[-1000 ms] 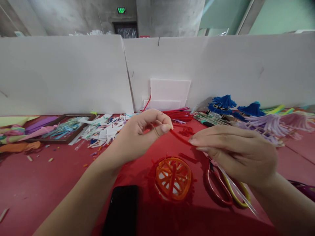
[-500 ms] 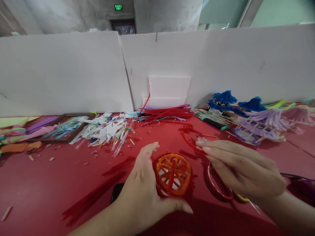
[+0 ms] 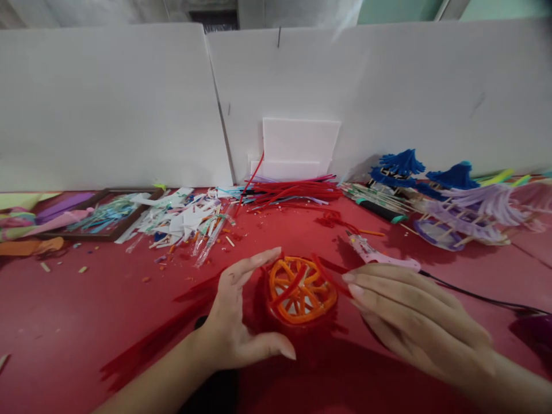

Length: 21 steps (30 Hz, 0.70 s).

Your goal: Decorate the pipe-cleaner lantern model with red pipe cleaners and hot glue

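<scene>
An orange wheel-like piece with spokes (image 3: pixel 303 291) lies on the red table, with red fuzzy strips across and around it. My left hand (image 3: pixel 239 319) is at its left side, thumb and fingers spread in a wide curve, holding nothing. On the other side, my right hand (image 3: pixel 414 316) has its fingers pressed together round a red fuzzy strip (image 3: pixel 328 275) that reaches the wheel's upper right edge. A pink glue gun (image 3: pixel 382 257) with a black cord lies just beyond my right hand.
Red strips (image 3: pixel 159 339) lie to the left. Behind are a bundle of red stems (image 3: pixel 293 192), white scraps (image 3: pixel 185 221), a framed tray (image 3: pixel 77 234), a green-handled tool (image 3: pixel 379 210) and blue and lilac roofed models (image 3: pixel 452 175). White panels (image 3: pixel 107 109) stand at the back.
My right hand has moved down and brought its red strip to the wheel's edge; the pink glue gun now shows beyond it. The red-handled scissors are out of sight. The view has tilted down.
</scene>
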{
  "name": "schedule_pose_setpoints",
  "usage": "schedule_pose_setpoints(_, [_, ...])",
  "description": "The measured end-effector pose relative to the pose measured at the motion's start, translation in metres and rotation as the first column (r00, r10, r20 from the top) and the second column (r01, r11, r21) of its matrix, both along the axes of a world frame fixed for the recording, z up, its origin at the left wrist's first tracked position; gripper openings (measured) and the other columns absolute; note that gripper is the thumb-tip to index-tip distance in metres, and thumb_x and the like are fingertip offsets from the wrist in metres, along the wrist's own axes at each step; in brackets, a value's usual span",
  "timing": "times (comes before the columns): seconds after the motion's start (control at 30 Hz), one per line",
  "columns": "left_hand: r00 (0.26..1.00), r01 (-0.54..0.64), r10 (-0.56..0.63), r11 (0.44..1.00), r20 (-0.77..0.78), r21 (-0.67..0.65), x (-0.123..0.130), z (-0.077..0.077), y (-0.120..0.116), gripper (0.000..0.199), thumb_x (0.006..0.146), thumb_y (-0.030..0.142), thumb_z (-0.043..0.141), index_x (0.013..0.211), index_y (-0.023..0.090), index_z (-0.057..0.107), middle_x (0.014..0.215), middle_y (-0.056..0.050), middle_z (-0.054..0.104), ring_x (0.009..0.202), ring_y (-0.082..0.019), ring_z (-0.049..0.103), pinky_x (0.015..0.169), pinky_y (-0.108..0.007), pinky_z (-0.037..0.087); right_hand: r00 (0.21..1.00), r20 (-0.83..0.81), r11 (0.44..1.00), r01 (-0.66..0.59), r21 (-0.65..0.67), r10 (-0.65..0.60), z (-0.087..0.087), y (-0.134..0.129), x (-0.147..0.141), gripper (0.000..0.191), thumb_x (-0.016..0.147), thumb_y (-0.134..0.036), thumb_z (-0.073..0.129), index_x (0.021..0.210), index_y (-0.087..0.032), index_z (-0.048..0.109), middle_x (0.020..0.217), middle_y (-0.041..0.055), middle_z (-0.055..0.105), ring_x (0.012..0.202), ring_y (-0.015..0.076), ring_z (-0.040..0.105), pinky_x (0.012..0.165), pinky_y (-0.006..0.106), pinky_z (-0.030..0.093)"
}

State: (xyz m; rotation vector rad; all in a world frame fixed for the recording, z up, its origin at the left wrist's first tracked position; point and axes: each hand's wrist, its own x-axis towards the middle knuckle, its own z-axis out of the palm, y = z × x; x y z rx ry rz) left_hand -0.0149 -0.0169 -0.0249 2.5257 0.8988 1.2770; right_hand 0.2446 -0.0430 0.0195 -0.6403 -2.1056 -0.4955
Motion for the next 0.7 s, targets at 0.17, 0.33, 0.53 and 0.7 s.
schedule_pose_setpoints(0.17, [0.999,-0.023,0.023,1.000,-0.039,-0.002,0.000,-0.012,-0.003,0.092,0.072,0.065,0.060,0.147,0.029,0.022,0.132,-0.013,0.055,0.115,-0.033,0.054,0.098,-0.048,0.042,1.000,0.017,1.000,-0.023,0.001,0.023,0.005,-0.004,-0.003,0.014,0.076,-0.005,0.064,0.084,-0.016,0.069,0.076,0.0043,0.075,0.075,0.0167,0.071,0.066,0.027,0.064])
schedule_pose_setpoints(0.33, [0.996,-0.078,0.079,0.997,0.035,-0.026,0.001,-0.018,-0.002,0.077,0.076,0.063,0.056,0.141,0.026,0.033,0.125,-0.013,0.054,0.114,-0.033,0.054,0.100,-0.050,0.040,0.999,0.036,0.999,-0.031,-0.006,0.032,0.005,-0.006,-0.003,0.012,0.077,-0.007,0.065,0.081,-0.018,0.070,0.074,0.0023,0.075,0.072,0.0161,0.071,0.064,0.026,0.064])
schedule_pose_setpoints(0.53, [0.996,-0.001,0.013,0.992,0.093,-0.128,0.003,-0.014,-0.002,0.070,0.078,0.055,0.059,0.138,0.027,0.033,0.121,-0.012,0.052,0.114,-0.031,0.054,0.102,-0.050,0.041,0.998,0.029,0.997,-0.058,-0.042,0.059,0.004,-0.011,-0.006,0.010,0.078,-0.006,0.064,0.082,-0.014,0.070,0.076,0.0037,0.075,0.076,0.0147,0.071,0.069,0.024,0.063])
schedule_pose_setpoints(0.7, [0.994,0.008,0.006,0.992,0.107,-0.125,0.003,-0.015,-0.002,0.070,0.077,0.055,0.061,0.136,0.027,0.035,0.120,-0.012,0.052,0.113,-0.030,0.055,0.105,-0.050,0.040,0.997,0.052,0.997,-0.059,-0.049,0.062,0.004,-0.009,-0.007,0.009,0.080,-0.008,0.063,0.085,-0.011,0.070,0.078,0.0057,0.075,0.079,0.0149,0.071,0.073,0.024,0.062])
